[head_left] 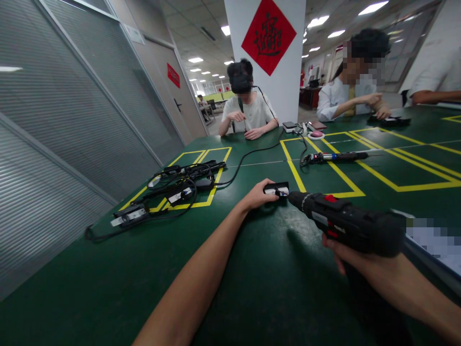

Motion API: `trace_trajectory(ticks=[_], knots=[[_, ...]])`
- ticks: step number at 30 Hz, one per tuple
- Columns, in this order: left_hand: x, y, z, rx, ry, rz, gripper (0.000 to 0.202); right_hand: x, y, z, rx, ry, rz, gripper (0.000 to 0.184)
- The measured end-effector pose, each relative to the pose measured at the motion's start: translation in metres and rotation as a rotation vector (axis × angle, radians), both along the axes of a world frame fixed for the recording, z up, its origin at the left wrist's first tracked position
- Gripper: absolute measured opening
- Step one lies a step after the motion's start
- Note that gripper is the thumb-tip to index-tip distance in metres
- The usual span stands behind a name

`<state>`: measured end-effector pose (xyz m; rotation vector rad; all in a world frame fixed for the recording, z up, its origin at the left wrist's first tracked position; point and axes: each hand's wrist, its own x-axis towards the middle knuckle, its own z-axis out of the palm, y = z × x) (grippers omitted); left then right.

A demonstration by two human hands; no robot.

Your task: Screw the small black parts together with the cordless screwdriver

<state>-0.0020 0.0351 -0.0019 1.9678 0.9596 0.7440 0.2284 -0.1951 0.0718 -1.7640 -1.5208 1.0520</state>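
Our left hand (pixel 257 197) pinches left end of black case (pixel 280 190) on green table (pixel 266 283); our right hand (pixel 370 266) grips drill (pixel 355 225), nose at case's right end. Best we brace case, align drill, press gently. Tip contact: cannot tell.

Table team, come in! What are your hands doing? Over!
Left hand holding small black box. Right hand gripping power drill, nose at box's right end. No clutter between.
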Motion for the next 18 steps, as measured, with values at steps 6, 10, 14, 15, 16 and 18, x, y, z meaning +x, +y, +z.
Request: trace_trajectory(ticks=[6,10,14,15,16,18], knots=[[0.0001,-0.0023,0.0023,0.014,0.010,0.003,0.048,-0.0012,0.0014,0.0023,-0.024,-0.036,-0.010,0.042],[-0.0003,-0.0021,0.0027,0.008,0.021,0.010,0.050,-0.0016,0.0033,0.0035,0.003,-0.017,0.028,0.038],[-0.0007,-0.0004,0.0008,0.018,0.002,-0.004,0.048,-0.0018,0.0038,0.0040,-0.004,-0.065,-0.019,0.041],[-0.0007,-0.0002,0.0002,0.016,-0.003,-0.008,0.048,-0.0015,0.0038,0.0037,-0.003,-0.050,-0.010,0.041],[-0.0007,-0.0001,-0.0002,0.010,-0.008,-0.011,0.048,-0.0010,0.0040,0.0035,-0.002,-0.028,0.004,0.040],[-0.0007,-0.0002,-0.0006,-0.003,-0.015,-0.019,0.047,0.0002,0.0044,0.0031,-0.007,0.006,0.030,0.040]])
